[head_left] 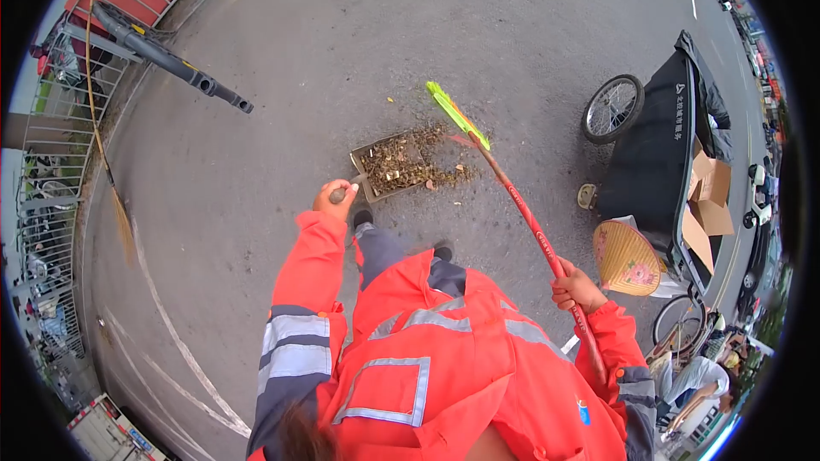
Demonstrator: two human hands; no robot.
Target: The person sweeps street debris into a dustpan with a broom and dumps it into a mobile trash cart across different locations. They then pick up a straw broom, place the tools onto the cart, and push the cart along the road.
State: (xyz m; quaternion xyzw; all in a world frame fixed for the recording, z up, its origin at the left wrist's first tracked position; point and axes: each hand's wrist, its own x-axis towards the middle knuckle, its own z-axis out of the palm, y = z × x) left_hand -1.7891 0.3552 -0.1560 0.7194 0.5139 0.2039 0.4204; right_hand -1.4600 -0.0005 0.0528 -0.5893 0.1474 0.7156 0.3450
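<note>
Right hand (581, 290) wrapped round red broom handle (531, 224); left hand (326, 200) apart from it, clamped on dustpan handle (338, 195). Dustpan (357, 159) on asphalt (273, 145) just ahead of the shoes (363, 217), littered with dry leaves (401, 166), more strewn off its right side. Lime-green broom head (459, 115) beyond. Farther right: straw hat (626, 258), black cart (641, 166).

Litter (395, 164) in dustpan (369, 194), slanted red-handled broom (524, 212)
</note>
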